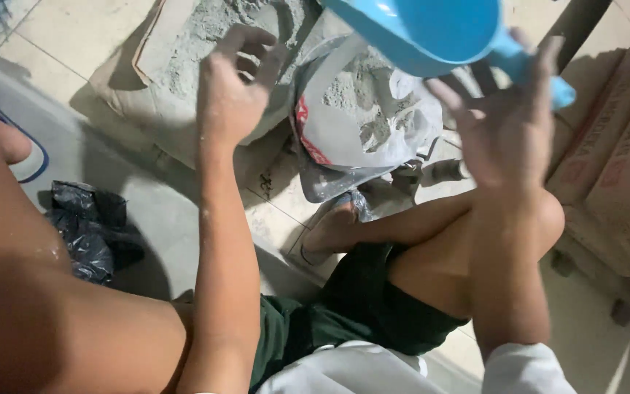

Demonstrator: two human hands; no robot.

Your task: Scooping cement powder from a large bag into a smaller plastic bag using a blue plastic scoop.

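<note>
My right hand (504, 131) is raised at the upper right, blurred, with its fingers around the handle of a blue plastic scoop (432, 33). The scoop's bowl hangs above a white plastic bag (351, 131) that holds grey powder. My left hand (233, 87) hovers with fingers spread and nothing in it, just left of the white bag and over the edge of a torn-open paper sack (176, 66) full of the same grey powder. Grey dust coats both hands.
I squat on a tiled floor; my bent right leg and foot (329, 226) lie below the white bag. A crumpled black plastic bag (89, 226) lies at the left. Stacked brown paper sacks (614, 153) fill the right side. A sandal (30, 164) shows at far left.
</note>
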